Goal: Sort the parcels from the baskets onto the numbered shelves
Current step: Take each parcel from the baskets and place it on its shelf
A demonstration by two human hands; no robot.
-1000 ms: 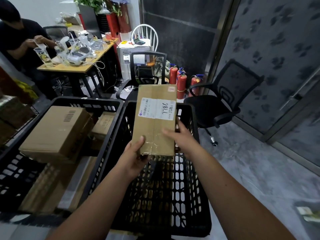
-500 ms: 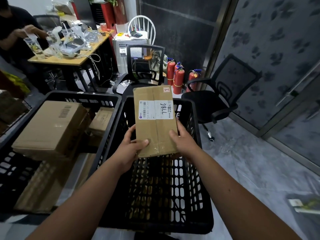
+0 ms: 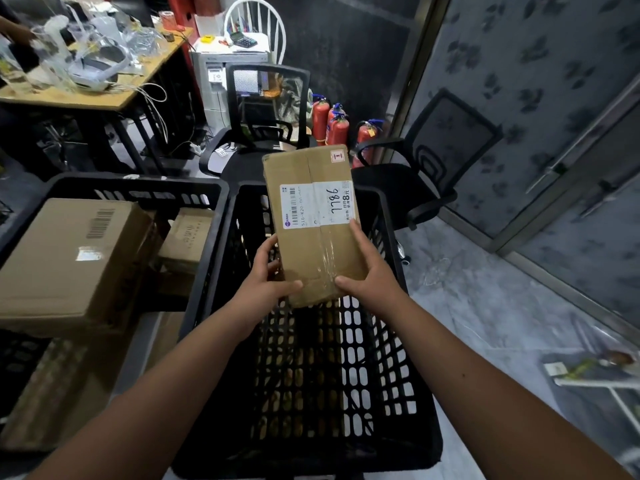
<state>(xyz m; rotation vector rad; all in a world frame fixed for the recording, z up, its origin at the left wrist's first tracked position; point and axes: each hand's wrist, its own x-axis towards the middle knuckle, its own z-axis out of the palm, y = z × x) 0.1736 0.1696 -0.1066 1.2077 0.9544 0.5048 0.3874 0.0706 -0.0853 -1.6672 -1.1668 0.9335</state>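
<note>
Both our hands, the left hand (image 3: 266, 289) and right hand (image 3: 372, 280), grip the near end of a flat cardboard parcel (image 3: 313, 220) held above the black basket (image 3: 214, 271). We judge it light and stiff, its taped seam slick; side edges grip best.

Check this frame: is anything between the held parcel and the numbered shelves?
Cannot tell: no numbered shelf is in view. Both the left hand and right hand grip the parcel above the black basket; nothing lies between hands and parcel.
</note>
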